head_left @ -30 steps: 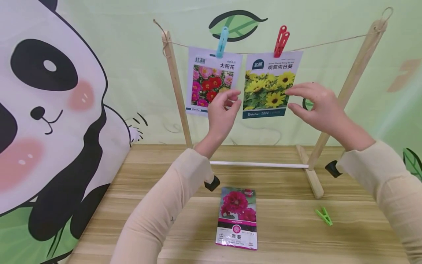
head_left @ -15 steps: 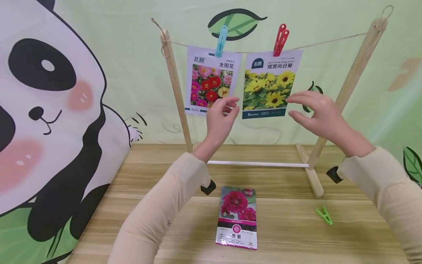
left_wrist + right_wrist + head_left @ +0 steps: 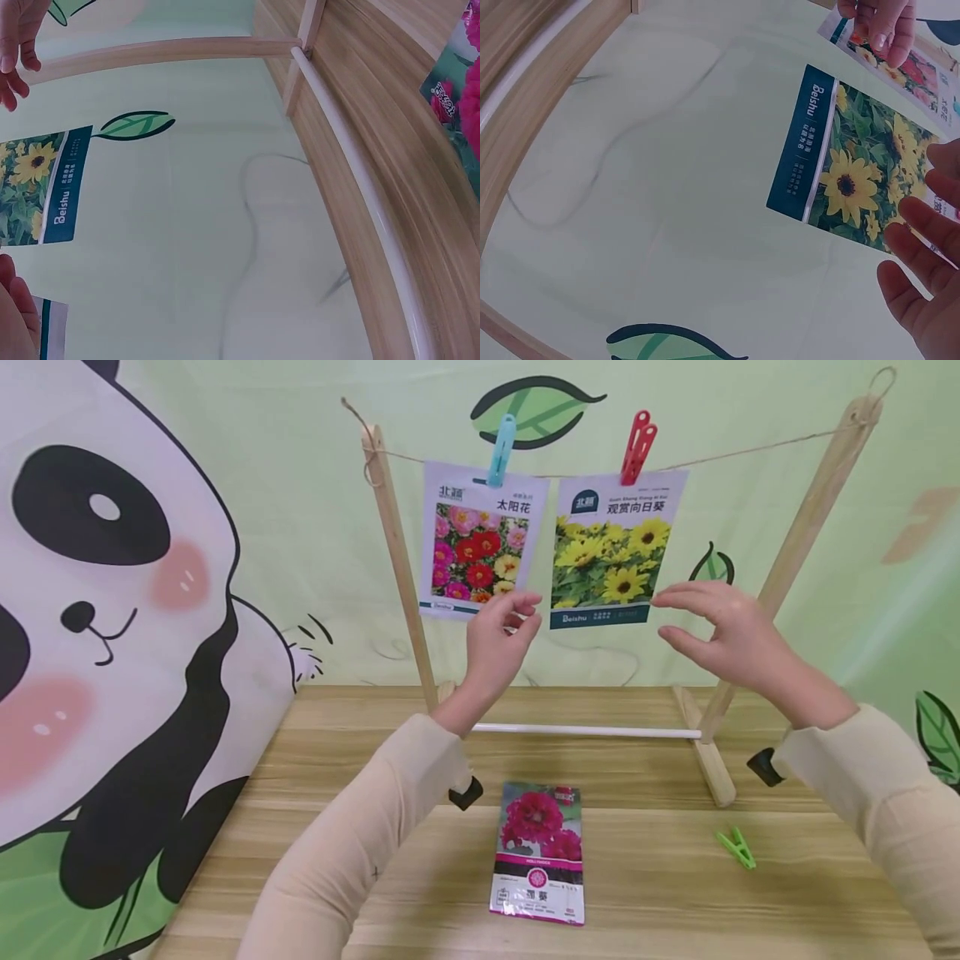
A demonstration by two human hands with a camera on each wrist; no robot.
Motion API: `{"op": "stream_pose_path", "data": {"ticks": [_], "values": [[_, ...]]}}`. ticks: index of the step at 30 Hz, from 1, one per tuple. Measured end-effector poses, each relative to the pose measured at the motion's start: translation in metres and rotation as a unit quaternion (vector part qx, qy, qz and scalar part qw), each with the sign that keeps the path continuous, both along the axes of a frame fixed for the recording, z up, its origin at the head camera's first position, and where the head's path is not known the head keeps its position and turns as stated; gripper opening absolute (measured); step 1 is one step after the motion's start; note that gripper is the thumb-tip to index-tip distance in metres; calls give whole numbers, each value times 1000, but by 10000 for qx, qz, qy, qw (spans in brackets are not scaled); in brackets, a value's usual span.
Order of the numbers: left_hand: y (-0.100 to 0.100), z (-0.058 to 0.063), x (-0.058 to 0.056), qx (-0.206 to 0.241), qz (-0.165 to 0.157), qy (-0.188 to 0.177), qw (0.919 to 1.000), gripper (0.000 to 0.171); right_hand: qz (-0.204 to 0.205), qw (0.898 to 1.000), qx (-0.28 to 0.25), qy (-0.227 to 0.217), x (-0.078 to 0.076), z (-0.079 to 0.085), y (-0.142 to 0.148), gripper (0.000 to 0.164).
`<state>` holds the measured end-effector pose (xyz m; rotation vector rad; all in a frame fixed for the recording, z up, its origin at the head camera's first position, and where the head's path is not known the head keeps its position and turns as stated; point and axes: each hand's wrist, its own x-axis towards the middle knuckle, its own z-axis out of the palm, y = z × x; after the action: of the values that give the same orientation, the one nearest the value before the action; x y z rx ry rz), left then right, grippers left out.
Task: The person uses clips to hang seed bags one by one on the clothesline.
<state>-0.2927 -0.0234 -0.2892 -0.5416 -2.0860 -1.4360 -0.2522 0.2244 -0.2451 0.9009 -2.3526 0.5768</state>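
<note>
Two seed packets hang from a twine line [image 3: 750,446]. A light-blue clothespin [image 3: 502,450] clips the packet of pink and red flowers [image 3: 480,547]; a red clothespin [image 3: 638,449] clips the sunflower packet [image 3: 611,556]. My left hand [image 3: 498,643], fingers loosely bent and holding nothing, overlaps the first packet's lower right corner in the head view. At the sunflower packet's lower right edge is my right hand [image 3: 731,631], thumb and fingers spread apart with nothing between them. In the right wrist view its fingers [image 3: 922,232] overlap the sunflower packet [image 3: 847,180].
A hollyhock seed packet [image 3: 537,852] lies flat on the wooden table [image 3: 645,893]. Right of it is a green clothespin [image 3: 737,848]. Wooden posts [image 3: 806,535] carry the line, joined low down by a white rod [image 3: 585,730]. A panda-print cloth [image 3: 337,527] covers the wall behind.
Both hands have sunk slightly, uncovering more of the pink and red flower packet. The right hand has drawn slightly down along the sunflower packet's edge. Packets and clothespins stay in place.
</note>
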Motion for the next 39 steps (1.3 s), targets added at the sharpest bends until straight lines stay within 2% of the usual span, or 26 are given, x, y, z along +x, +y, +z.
{"op": "stream_pose_path", "data": {"ticks": [25, 39], "values": [[-6, -16, 4, -354, -83, -333, 9988, 17, 170, 9998, 51, 27, 2, -17, 8, 33], [-9, -28, 6, -572, -148, -553, 9967, 18, 119, 9993, 73, -338, 6, -28, 11, 34]]}}
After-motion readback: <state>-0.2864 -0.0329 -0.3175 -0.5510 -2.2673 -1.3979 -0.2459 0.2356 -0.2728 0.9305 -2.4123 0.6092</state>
